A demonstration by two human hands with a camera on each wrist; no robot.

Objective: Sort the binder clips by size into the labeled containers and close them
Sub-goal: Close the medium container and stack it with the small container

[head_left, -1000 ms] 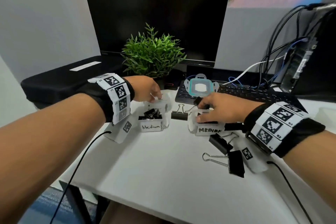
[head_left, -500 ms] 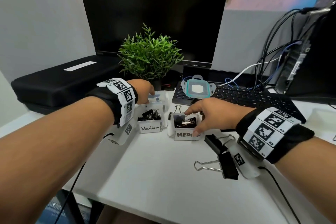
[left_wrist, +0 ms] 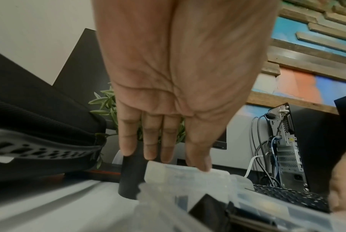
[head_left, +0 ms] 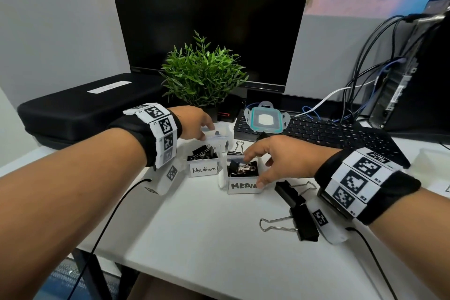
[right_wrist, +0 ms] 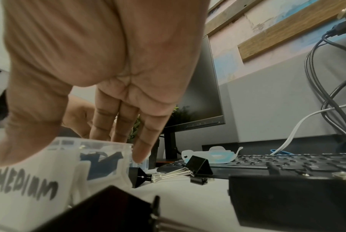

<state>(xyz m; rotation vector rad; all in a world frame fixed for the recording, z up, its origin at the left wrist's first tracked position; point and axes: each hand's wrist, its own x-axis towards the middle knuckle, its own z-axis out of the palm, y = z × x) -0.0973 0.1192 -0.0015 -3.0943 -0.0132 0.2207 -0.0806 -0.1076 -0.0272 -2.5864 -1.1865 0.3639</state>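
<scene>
At far left, a black zipped case point(head_left: 80, 105) sits on the white desk point(head_left: 219, 238), w/ a potted plant point(head_left: 203, 75) beside it in front of a dark monitor point(head_left: 209, 14). The left hand point(head_left: 194, 125) reaches over the container marked "Medium" point(head_left: 203, 165), fingers nearly straight, tips resting on a clear lid point(left_wrist: 188, 174) at the box's far edge; black binder clips point(head_left: 203, 152) fill that box. Center: the right hand point(head_left: 280, 158) grips the second container, labeled "MEDIUM" point(head_left: 243, 185), thumb on its near front corner & fingers on the far rim; clips lie inside. One clip point(head_left: 237, 147) lies behind the boxes. At right, 2 large binder clips point(head_left: 299, 221) lie on the desk under the right wrist. A teal-rimmed lid point(head_left: 266, 119) rests on the keyboard point(head_left: 341, 134); cables point(head_left: 365, 75) and a PC tower point(head_left: 409, 80) stand far right.
</scene>
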